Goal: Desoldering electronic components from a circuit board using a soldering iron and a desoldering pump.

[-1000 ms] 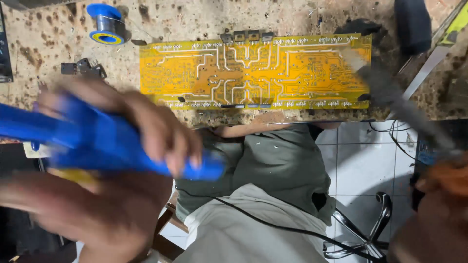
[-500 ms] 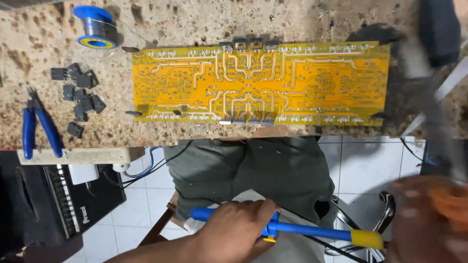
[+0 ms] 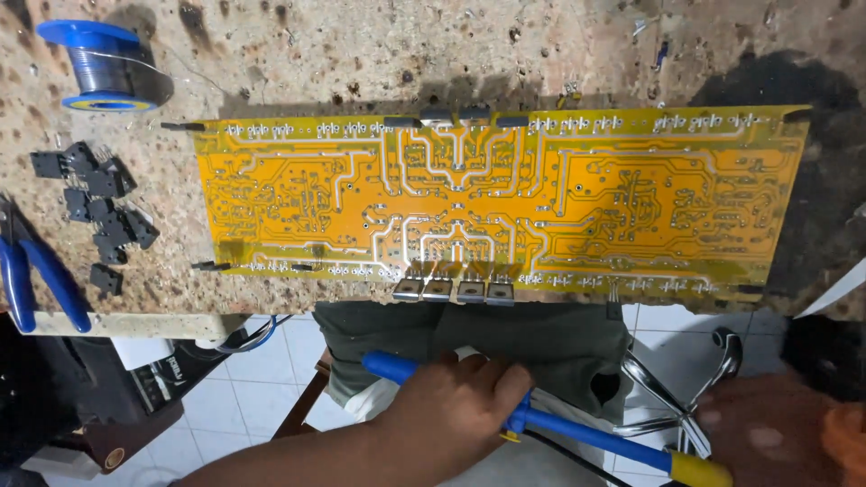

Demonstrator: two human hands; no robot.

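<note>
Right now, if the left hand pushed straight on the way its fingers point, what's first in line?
Likely the olive-green cloth on the lap beside the left hand's knuckles; beyond it, the metal tabs under the yellow circuit board. Depth unclear.

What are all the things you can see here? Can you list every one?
circuit board: one, yellow-orange, lying flat mid-worktop
solder spool: one, blue, top left
small parts: a cluster, black, left of the board
cutters: one pair, blue handles, left edge
worktop: one, speckled stone
chair base: one, chrome, on the tiled floor
long tool: one, blue with yellow end, below the worktop
left hand: wrapped around the long tool
right hand: blurred, bottom right; grip unclear
</note>
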